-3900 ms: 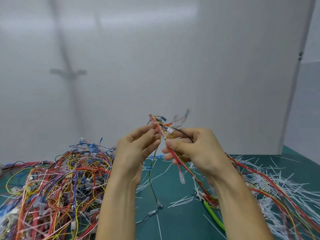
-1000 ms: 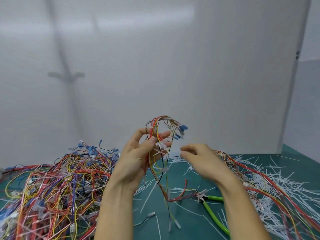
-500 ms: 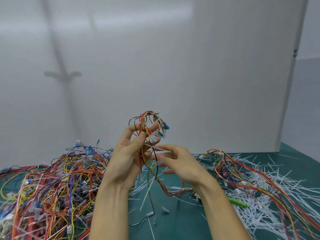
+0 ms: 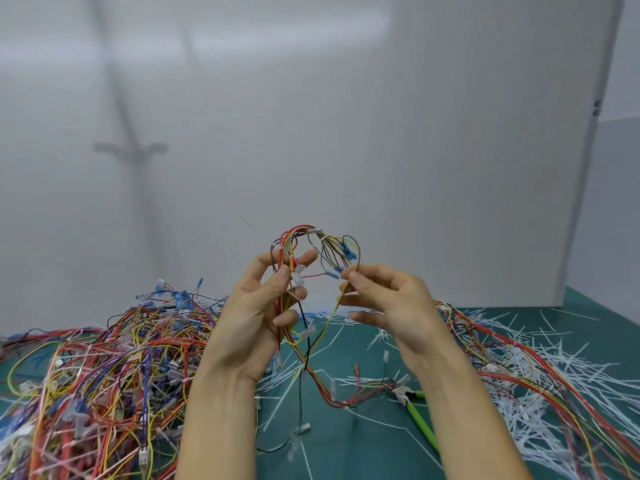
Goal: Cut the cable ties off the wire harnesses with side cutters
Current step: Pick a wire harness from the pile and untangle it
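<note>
- The left hand (image 4: 256, 313) grips one wire harness (image 4: 287, 244), raised above the desk (image 4: 346, 455), with its fingers curled round the bundle. The harness tail trails down onto the green surface.
- The right hand (image 4: 391, 299) is just beside the left hand but not touching it. It pinches a yellow strand of the same harness between thumb and forefinger and holds no tool.
- The step in hand looks like spreading the wires to find the remaining ties.
  - Fan the strands gently, and turn the bundle so each tie head faces outward.
  - Keep the left hand's grip close to the tie, so the bundle stays steady for the blades.
  - Then fetch the side cutters (image 4: 420, 420), which lie on the desk below the right wrist, and nip only the plastic, never the insulation.
- Count:
  - two hands
  - one harness in hand
  - one pair of side cutters
  - two heaps of harnesses, one left (image 4: 104, 368) and one right (image 4: 512, 351)
- The cut ties (image 4: 561, 382) scattered on the right are too many to count.
- The ties still on the held harness cannot be counted with certainty.
</note>
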